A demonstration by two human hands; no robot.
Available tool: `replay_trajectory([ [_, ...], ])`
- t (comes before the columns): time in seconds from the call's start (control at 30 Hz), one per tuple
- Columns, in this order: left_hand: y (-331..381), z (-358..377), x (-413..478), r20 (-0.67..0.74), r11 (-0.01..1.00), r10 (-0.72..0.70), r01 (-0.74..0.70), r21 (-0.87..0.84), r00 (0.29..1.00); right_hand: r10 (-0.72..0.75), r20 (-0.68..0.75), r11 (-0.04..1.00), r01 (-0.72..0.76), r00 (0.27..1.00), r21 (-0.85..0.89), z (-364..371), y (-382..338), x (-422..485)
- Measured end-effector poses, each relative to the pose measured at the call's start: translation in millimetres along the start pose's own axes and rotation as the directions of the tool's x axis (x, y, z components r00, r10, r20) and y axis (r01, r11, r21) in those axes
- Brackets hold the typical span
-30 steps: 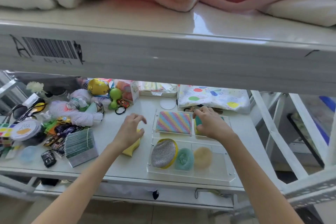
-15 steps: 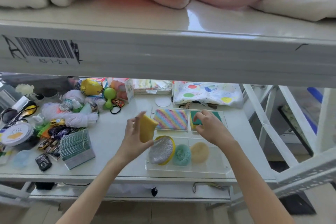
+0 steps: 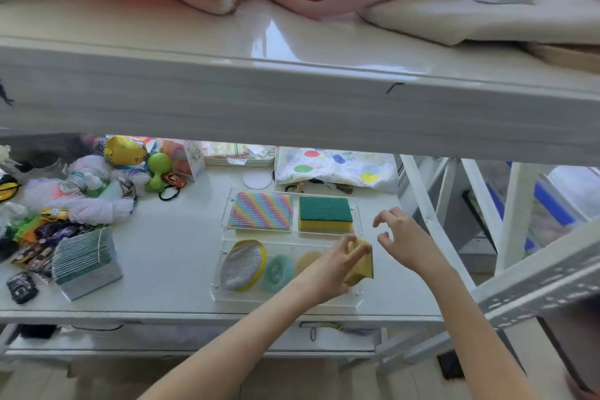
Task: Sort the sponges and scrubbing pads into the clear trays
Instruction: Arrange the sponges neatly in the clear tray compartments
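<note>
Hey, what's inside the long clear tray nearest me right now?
The long clear tray holds a silver mesh pad with a yellow rim, a teal scrubber and a tan round pad. The left hand, gripping a yellow sponge, covers the tray's right end.

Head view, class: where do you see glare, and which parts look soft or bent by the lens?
Head view: bright glare streaks the glossy upper shelf; its front edge bows, a wide-angle effect; the left hand and its yellow sponge look slightly soft; the clutter pile at far left is smeared and hard to read.
</note>
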State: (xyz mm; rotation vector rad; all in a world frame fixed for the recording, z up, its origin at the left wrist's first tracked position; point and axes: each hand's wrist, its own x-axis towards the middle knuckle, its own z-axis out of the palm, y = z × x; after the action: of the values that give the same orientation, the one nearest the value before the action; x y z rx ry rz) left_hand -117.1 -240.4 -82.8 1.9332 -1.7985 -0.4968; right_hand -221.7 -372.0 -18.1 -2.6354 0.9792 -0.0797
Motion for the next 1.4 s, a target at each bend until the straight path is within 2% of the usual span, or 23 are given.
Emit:
replay_trajectory([
  [0.2,-16.8,28.5,7.8,0.020,0.997,-0.061,0.060,0.053,0.998,-0.066,0.024,0.998,0.066,0.998,0.020,8.4,-4.2,7.2],
  [0.4,-2.1,8.9,-5.5,0.175,0.984,-0.121,0.141,-0.105,0.977,-0.134,0.014,0.990,0.134,0.991,0.037,17.7,-19.8,21.8],
  [0.47,-5.5,-15.2,-15.4,0.108,0.981,-0.087,0.104,-0.163,0.990,-0.150,0.020,0.988,0.149,0.988,0.049,20.2,-26.0,29.2],
  [0.53,-16.6,-47.0,-23.6,-0.028,0.973,-0.125,0.117,-0.199,0.992,-0.158,0.035,0.985,0.155,0.987,0.072,22.6,-33.5,37.4],
  [0.6,-39.5,-76.5,-28.3,-0.186,0.972,-0.221,0.200,-0.124,0.957,-0.175,0.057,0.982,0.170,0.983,0.080,26.5,-41.9,46.0],
  [0.67,-69.9,-98.5,-32.8,-0.248,0.942,-0.330,0.334,-0.028,0.911,-0.191,0.091,0.981,0.187,0.977,0.049,32.1,-49.2,53.9],
  [0.73,-98.4,-108.6,-36.4,-0.170,0.876,-0.445,0.467,0.120,0.879,-0.187,0.142,0.982,0.191,0.972,-0.015,38.2,-53.1,60.9],
  [0.8,-113.6,-110.5,-39.4,-0.093,0.835,-0.498,0.506,0.217,0.862,-0.163,0.182,0.984,0.172,0.970,-0.036,41.8,-52.4,66.2],
  [0.9,-111.8,-106.6,-35.5,-0.179,0.845,-0.442,0.475,0.245,0.879,-0.143,0.185,0.989,0.146,0.972,-0.007,41.3,-47.4,71.3],
  [0.97,-98.8,-101.6,-27.2,-0.214,0.897,-0.374,0.411,0.165,0.902,-0.145,0.185,0.989,0.144,0.972,0.018,40.7,-46.0,71.4],
  [1.07,-71.3,-92.8,-7.3,-0.051,0.919,-0.390,0.385,-0.082,0.919,-0.149,0.151,0.989,0.147,0.977,0.024,43.8,-45.9,69.4],
  [1.2,-53.4,-86.0,20.9,0.107,0.885,-0.461,0.466,-0.025,0.881,-0.143,0.183,0.985,0.121,0.973,0.125,42.2,-43.0,70.6],
  [1.4,-50.5,-83.9,32.0,0.105,0.855,-0.503,0.512,-0.084,0.858,-0.022,0.309,0.911,-0.109,0.951,0.398,31.1,-43.4,78.6],
])
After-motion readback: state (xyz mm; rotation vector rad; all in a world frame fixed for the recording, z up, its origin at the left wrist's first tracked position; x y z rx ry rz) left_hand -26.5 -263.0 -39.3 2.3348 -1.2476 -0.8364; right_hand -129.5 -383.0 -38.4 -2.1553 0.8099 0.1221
